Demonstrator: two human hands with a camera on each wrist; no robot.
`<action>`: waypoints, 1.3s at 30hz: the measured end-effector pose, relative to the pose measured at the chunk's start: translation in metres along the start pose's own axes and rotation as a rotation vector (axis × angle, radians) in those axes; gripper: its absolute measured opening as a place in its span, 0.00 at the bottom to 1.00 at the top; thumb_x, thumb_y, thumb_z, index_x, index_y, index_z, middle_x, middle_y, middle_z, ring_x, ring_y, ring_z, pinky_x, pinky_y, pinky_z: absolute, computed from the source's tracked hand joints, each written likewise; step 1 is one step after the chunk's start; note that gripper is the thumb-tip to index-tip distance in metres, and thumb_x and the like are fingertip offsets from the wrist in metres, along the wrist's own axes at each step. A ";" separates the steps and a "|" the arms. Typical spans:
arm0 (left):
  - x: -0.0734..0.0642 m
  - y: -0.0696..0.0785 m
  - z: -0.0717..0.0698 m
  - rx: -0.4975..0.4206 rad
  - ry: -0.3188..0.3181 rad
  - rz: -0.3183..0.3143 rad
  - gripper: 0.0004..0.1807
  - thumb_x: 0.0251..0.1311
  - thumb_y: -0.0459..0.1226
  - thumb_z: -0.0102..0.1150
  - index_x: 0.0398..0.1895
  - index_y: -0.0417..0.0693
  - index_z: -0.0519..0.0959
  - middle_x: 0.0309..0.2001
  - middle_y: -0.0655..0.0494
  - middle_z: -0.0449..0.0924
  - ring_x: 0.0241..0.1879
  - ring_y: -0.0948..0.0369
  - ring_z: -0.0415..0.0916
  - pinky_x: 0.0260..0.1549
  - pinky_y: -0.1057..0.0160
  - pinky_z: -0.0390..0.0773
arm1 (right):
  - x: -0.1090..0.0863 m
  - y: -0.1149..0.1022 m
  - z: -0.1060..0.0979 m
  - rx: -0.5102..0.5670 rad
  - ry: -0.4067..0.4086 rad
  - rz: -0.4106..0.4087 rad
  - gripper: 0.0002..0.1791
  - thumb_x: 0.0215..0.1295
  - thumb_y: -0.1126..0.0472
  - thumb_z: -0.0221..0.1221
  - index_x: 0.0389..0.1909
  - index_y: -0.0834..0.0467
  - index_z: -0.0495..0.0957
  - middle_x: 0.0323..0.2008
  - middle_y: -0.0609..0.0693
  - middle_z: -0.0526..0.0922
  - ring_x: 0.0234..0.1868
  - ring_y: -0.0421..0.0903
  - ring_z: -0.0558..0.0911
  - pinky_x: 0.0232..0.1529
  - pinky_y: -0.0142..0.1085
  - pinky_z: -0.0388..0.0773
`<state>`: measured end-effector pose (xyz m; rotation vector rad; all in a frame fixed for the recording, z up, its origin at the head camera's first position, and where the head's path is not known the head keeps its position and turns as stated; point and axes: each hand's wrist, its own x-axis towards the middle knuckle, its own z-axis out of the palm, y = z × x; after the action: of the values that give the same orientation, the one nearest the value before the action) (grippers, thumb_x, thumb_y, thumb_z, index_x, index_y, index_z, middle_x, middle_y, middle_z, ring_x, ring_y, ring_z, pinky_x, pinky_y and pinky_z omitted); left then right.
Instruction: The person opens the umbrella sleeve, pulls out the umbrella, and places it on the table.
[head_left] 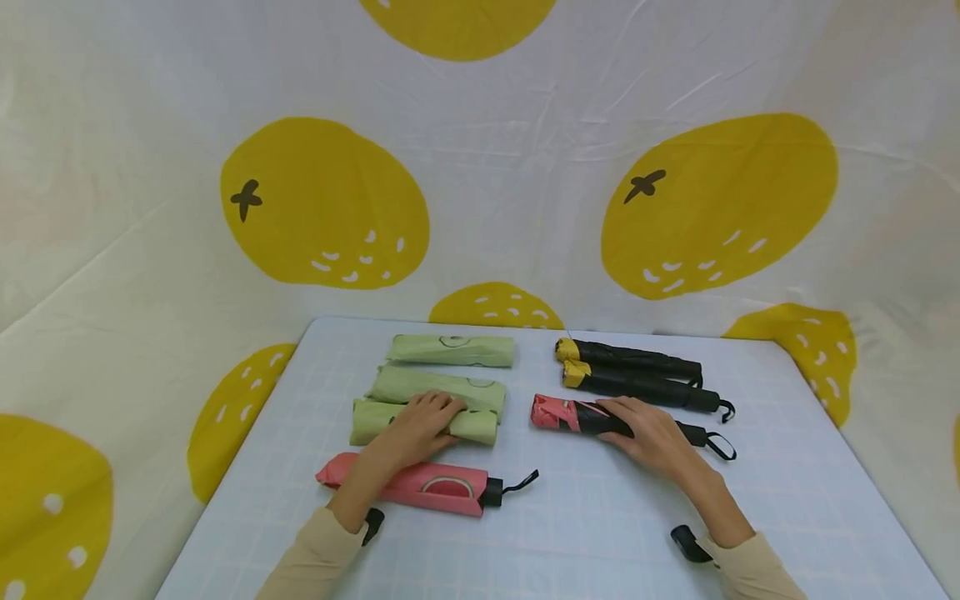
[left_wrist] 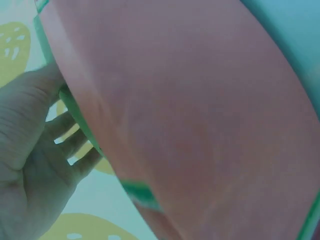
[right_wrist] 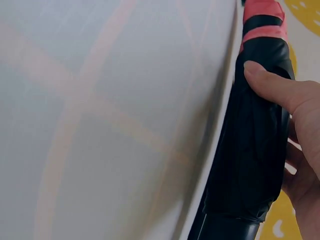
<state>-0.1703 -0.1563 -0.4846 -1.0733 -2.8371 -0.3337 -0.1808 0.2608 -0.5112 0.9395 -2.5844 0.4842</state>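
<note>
My left hand (head_left: 423, 427) grips the nearest of the light green folded umbrellas (head_left: 480, 427), fingers over its far side. In the left wrist view the pink umbrella (left_wrist: 200, 115) fills most of the picture and hides much of the green one (left_wrist: 75, 112). My right hand (head_left: 651, 437) holds a black folded umbrella (right_wrist: 250, 135) with a pink end, lying on the table. Its thumb presses the near side and its fingers reach round the far side. A thin loop strap (head_left: 722, 447) sticks out from the handle end.
Two more green umbrellas, a middle one (head_left: 480, 395) and a back one (head_left: 480, 354), lie behind the left hand. The pink umbrella (head_left: 450, 487) lies in front of it. Two black umbrellas with yellow ends (head_left: 637, 358) lie beyond the right hand. A patterned cloth (head_left: 517, 167) hangs behind the table (head_left: 570, 542).
</note>
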 end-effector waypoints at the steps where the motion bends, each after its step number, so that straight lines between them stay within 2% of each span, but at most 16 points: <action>1: 0.001 0.000 0.001 0.021 0.002 0.000 0.25 0.62 0.40 0.73 0.60 0.44 0.76 0.50 0.49 0.77 0.54 0.48 0.75 0.57 0.46 0.74 | -0.001 0.002 0.000 -0.001 -0.003 0.005 0.32 0.52 0.58 0.79 0.59 0.60 0.82 0.50 0.55 0.86 0.46 0.53 0.86 0.43 0.51 0.85; 7: 0.007 0.002 0.006 0.067 -0.006 -0.009 0.23 0.62 0.37 0.72 0.58 0.44 0.76 0.48 0.48 0.78 0.51 0.48 0.77 0.55 0.46 0.76 | -0.006 0.010 0.001 0.014 -0.006 0.014 0.31 0.53 0.59 0.78 0.58 0.62 0.82 0.50 0.55 0.86 0.46 0.53 0.86 0.43 0.50 0.84; 12: 0.011 0.002 0.006 0.084 -0.030 -0.029 0.20 0.67 0.34 0.67 0.60 0.44 0.76 0.51 0.47 0.80 0.54 0.48 0.78 0.58 0.47 0.75 | -0.006 0.014 0.001 0.020 -0.004 0.017 0.31 0.52 0.60 0.79 0.59 0.61 0.82 0.50 0.55 0.86 0.47 0.53 0.86 0.44 0.50 0.84; 17: 0.013 0.003 0.006 0.091 0.008 -0.030 0.16 0.71 0.32 0.61 0.60 0.43 0.76 0.53 0.45 0.81 0.55 0.47 0.78 0.58 0.46 0.76 | -0.005 0.018 0.003 0.023 -0.015 0.034 0.31 0.53 0.61 0.78 0.59 0.61 0.81 0.51 0.56 0.85 0.48 0.53 0.85 0.45 0.51 0.84; 20: 0.014 0.002 0.007 0.089 0.025 -0.030 0.18 0.70 0.32 0.63 0.61 0.43 0.75 0.53 0.44 0.80 0.55 0.47 0.78 0.58 0.46 0.76 | -0.006 0.020 0.003 0.023 -0.016 0.045 0.31 0.53 0.61 0.78 0.59 0.61 0.81 0.51 0.56 0.86 0.48 0.54 0.85 0.45 0.51 0.84; 23: 0.015 0.001 0.009 0.052 0.009 -0.037 0.24 0.66 0.39 0.69 0.62 0.44 0.75 0.54 0.45 0.78 0.55 0.48 0.76 0.59 0.46 0.75 | -0.007 0.022 0.003 0.030 -0.018 0.047 0.31 0.54 0.61 0.78 0.59 0.61 0.81 0.51 0.56 0.86 0.48 0.53 0.85 0.46 0.51 0.84; 25: 0.014 0.001 0.009 0.001 -0.025 -0.043 0.29 0.62 0.44 0.72 0.63 0.44 0.74 0.55 0.46 0.77 0.56 0.48 0.75 0.59 0.44 0.73 | -0.007 0.021 0.002 0.035 -0.038 0.056 0.31 0.54 0.61 0.77 0.60 0.61 0.81 0.51 0.55 0.85 0.49 0.53 0.85 0.46 0.52 0.83; 29: 0.012 0.002 0.007 -0.089 -0.087 -0.056 0.38 0.60 0.52 0.72 0.67 0.42 0.71 0.57 0.45 0.76 0.58 0.46 0.74 0.62 0.42 0.71 | -0.006 0.018 -0.002 0.077 -0.093 0.097 0.30 0.57 0.61 0.76 0.61 0.61 0.80 0.53 0.56 0.85 0.52 0.55 0.84 0.50 0.54 0.82; 32: 0.010 0.003 0.004 -0.143 -0.115 -0.080 0.37 0.65 0.53 0.67 0.69 0.41 0.70 0.60 0.44 0.75 0.61 0.46 0.73 0.65 0.41 0.68 | -0.005 0.015 -0.005 0.112 -0.123 0.124 0.30 0.59 0.61 0.75 0.62 0.62 0.79 0.55 0.57 0.84 0.54 0.56 0.83 0.53 0.56 0.80; 35: 0.010 0.004 0.001 -0.181 -0.113 -0.095 0.33 0.70 0.52 0.63 0.68 0.40 0.71 0.61 0.44 0.75 0.62 0.46 0.72 0.66 0.41 0.67 | -0.005 0.014 -0.006 0.148 -0.152 0.141 0.31 0.60 0.61 0.74 0.64 0.62 0.78 0.57 0.58 0.83 0.58 0.57 0.81 0.56 0.57 0.78; 39: 0.009 0.006 0.000 -0.173 -0.102 -0.084 0.30 0.70 0.48 0.63 0.68 0.40 0.71 0.59 0.44 0.76 0.61 0.46 0.73 0.66 0.42 0.68 | -0.006 0.013 -0.007 0.192 -0.174 0.165 0.32 0.61 0.62 0.73 0.66 0.61 0.76 0.61 0.58 0.80 0.62 0.59 0.78 0.60 0.59 0.75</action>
<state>-0.1735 -0.1459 -0.4826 -1.0301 -2.9963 -0.5553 -0.1833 0.2768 -0.5102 0.8663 -2.8277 0.7372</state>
